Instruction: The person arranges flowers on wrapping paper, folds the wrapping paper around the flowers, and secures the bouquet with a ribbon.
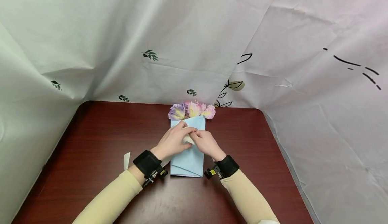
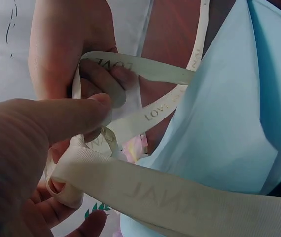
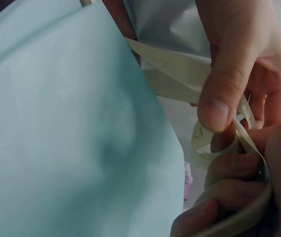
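A bouquet wrapped in folded light blue paper (image 1: 188, 161) lies on the table, with purple, pink and yellow flowers (image 1: 194, 109) showing at its far end. Around its middle runs a cream ribbon (image 2: 130, 185) printed with gold lettering, looped above the paper. My left hand (image 1: 172, 142) pinches the ribbon between thumb and fingers. Close beside it, my right hand (image 1: 207, 143) grips another part of the ribbon with curled fingers. In the right wrist view small ribbon loops (image 3: 202, 140) lie between the two hands. Fingers partly hide where the strands cross.
The dark red-brown table (image 1: 121, 126) has rounded far corners. A loose ribbon end (image 1: 126, 160) sticks out left of the left forearm. Pale printed cloth (image 1: 182, 49) hangs behind the table and along both sides.
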Available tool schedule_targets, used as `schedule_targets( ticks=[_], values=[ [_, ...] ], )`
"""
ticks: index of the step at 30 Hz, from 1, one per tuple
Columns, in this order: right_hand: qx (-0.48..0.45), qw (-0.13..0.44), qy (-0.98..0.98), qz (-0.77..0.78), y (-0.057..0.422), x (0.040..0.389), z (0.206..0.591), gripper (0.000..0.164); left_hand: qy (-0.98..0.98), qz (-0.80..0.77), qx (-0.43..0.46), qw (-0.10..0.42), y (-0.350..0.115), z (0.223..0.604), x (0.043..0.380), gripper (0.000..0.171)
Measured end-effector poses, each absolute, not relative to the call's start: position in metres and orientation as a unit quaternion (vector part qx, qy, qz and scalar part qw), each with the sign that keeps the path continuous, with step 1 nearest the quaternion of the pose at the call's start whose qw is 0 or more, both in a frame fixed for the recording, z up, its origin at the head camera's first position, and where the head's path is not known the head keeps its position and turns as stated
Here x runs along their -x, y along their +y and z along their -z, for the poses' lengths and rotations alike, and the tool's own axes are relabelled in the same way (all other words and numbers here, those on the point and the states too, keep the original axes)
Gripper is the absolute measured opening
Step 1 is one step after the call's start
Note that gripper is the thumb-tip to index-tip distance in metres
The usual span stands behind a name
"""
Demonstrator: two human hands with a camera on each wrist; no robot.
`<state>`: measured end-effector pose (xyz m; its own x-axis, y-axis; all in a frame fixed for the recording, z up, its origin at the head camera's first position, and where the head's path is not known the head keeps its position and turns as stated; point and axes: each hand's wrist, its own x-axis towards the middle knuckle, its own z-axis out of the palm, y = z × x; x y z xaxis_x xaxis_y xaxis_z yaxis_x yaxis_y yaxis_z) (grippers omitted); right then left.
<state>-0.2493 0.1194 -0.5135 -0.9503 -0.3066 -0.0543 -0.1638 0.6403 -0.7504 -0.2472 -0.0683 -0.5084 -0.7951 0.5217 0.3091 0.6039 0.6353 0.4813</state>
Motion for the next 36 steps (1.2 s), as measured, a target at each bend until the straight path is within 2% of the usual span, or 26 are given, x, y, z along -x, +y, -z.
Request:
schedule_targets(
  ticks=[9, 17, 28, 36],
  values=[
    [0.152, 0.054, 0.905, 0.393, 0.1204, 0.2534, 0.5141, 0.055, -0.906, 0.306, 0.289, 0.055, -0.0704, 0.5126, 0.2497, 0.063],
    [0.157, 0.030, 0.912, 0.378, 0.1197, 0.2564, 0.5155, 0.049, -0.914, 0.306, 0.259, 0.062, -0.0731, 0.5129, 0.2517, 0.049],
    [0.157, 0.063, 0.901, 0.399, 0.1224, 0.2550, 0.5192, 0.060, -0.930, 0.264, 0.250, 0.056, -0.0765, 0.5141, 0.2517, 0.032],
    [0.145, 0.088, 0.885, 0.433, 0.1237, 0.2569, 0.5211, 0.066, -0.924, 0.299, 0.239, -0.001, -0.0762, 0.5160, 0.2513, 0.019]
  ],
)
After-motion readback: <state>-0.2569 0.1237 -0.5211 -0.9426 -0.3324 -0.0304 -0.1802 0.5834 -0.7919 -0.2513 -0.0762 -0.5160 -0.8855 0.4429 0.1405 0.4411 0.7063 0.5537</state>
